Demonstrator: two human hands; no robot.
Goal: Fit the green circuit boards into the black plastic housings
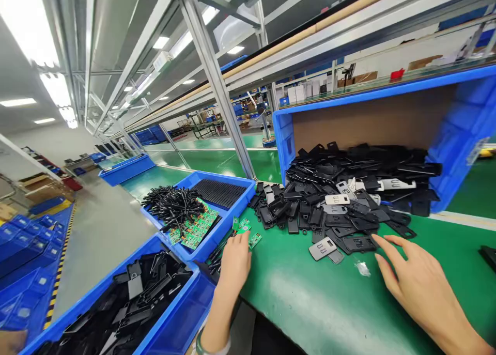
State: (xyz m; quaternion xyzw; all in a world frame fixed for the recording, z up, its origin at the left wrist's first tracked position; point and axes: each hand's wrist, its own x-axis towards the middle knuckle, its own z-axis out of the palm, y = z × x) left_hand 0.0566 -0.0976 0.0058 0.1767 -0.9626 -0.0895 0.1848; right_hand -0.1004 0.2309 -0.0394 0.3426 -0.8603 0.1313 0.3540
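Observation:
My left hand [235,262] is at the table's left edge, fingers curled together and pointing away from me. Small green circuit boards [254,240] lie right around its fingertips. The fingertips are partly hidden, so what they pinch does not show. On the right, my right hand [420,277] hangs low over the table with fingers apart and nothing in them. Its index finger comes close to a flat black plastic cover [360,244] at the front of a pile. A grey cover [322,248] and a crumpled clear scrap [362,268] lie to its left.
A tipped blue crate [284,138] spills black plastic parts [329,174] onto the green table [306,298]. At left, a blue tray [248,192] holds black cables [170,205] and circuit-board panels [199,226]. Nearer stands a blue bin [174,308] of black casings. A metal post [220,81] rises behind.

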